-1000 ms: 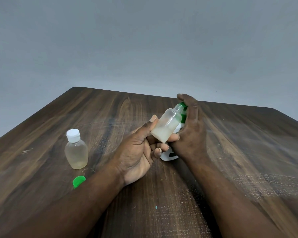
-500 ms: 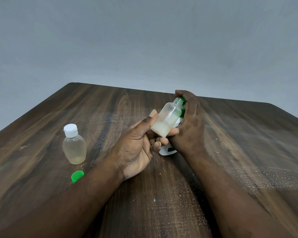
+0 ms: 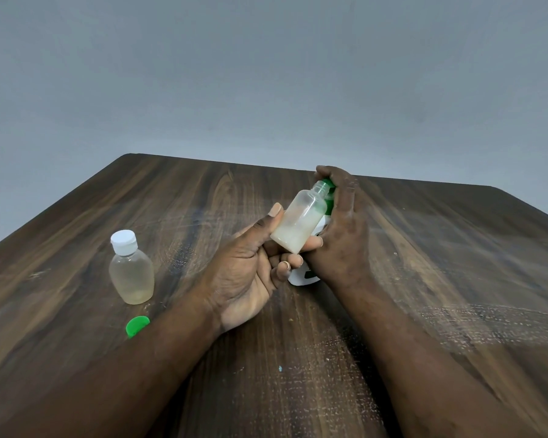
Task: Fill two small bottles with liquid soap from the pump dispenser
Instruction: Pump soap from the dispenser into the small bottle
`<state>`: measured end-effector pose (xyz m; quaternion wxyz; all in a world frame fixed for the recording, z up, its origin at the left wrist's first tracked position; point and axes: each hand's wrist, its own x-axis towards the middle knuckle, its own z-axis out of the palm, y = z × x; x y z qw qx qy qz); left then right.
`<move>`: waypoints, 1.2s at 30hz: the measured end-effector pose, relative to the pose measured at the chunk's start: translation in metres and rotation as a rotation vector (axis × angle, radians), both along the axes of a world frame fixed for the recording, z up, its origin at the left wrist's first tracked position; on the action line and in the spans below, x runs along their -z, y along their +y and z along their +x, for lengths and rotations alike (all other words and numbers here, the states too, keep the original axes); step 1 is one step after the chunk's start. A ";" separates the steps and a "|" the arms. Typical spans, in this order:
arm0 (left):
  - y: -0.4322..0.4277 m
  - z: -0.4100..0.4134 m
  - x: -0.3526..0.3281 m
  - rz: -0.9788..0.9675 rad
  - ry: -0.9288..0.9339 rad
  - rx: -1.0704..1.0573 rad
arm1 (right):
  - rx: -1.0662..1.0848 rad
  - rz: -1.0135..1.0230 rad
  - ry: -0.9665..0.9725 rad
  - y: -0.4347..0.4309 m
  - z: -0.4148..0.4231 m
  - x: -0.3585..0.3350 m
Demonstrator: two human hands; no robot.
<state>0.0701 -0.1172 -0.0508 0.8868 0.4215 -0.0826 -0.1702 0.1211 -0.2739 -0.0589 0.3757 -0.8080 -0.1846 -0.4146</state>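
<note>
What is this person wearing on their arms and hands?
The left forearm and right forearm are bare, with no sleeves in view. The left hand and right hand wear no gloves, and no watch or bracelet shows.

The left grip [image 3: 250, 273] holds a small uncapped bottle [image 3: 301, 222] tilted, its mouth at the green head of the pump dispenser [image 3: 301, 277] and milky liquid pooled in its lower end. The right grip [image 3: 342, 235] curls over the dispenser's top. Well to the left on the dark wooden desk [image 3: 456, 263], a white-capped bottle [image 3: 132, 273] stands upright with a loose green cap [image 3: 136, 325] lying near it
</note>
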 end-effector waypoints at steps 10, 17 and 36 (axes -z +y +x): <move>0.001 -0.001 -0.001 0.038 -0.025 -0.022 | 0.008 0.001 -0.003 0.001 0.001 0.002; 0.002 -0.001 -0.003 0.086 -0.067 -0.068 | -0.014 0.022 -0.007 0.000 0.001 0.003; 0.004 -0.001 -0.003 0.097 -0.069 -0.028 | 0.008 0.023 -0.039 0.001 0.001 0.003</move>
